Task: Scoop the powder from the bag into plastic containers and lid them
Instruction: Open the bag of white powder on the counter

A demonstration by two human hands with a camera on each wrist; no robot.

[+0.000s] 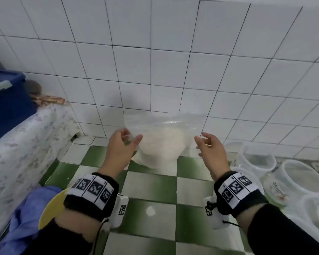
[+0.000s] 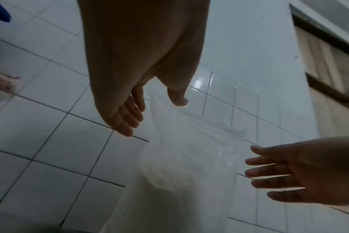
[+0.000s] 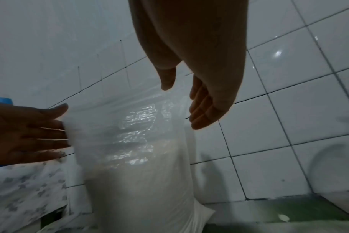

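- Marker-printed wristbands [image 1: 91,188] sit nearest the head camera, one on each forearm, over dark sleeves; both forearms reach toward the far wall.
- Left hand [image 1: 121,144]: fingers relaxed and spread beside the left edge of the bag [image 1: 164,133]. The head view hints at contact with the film; the left wrist view shows fingers [image 2: 127,116] straight and gripping nothing. Judged open, touching or just beside the plastic.
- Right hand [image 1: 208,147]: fingers extended, nothing held, just beside the bag's right edge. The right wrist view shows thumb and fingers [image 3: 201,108] parted with a gap to the film.
- Bag location: upright on the green-and-white checked counter [image 1: 151,188], backed against the white tiled wall [image 1: 155,70], between the hands. Powder [image 3: 141,178] fills the lower part; the upper film stands slack and clear.
- Judgement: leaning the bag on the wall lets it stand unsupported; the hands flank it either to steady it or to open its mouth. Whether the mouth is open cannot be told.
- Plastic containers [image 1: 300,177] stand unlidded at the right, near the bag, apparently staged within the right hand's reach for filling. No scoop or lids can be identified.
- Left side: a yellow dish [image 1: 52,208] and blue cloth [image 1: 26,214] near; a floral cover [image 1: 20,144] and a blue bin [image 1: 7,100] farther off.
- Risk, judged: slack film may slump and spill powder.
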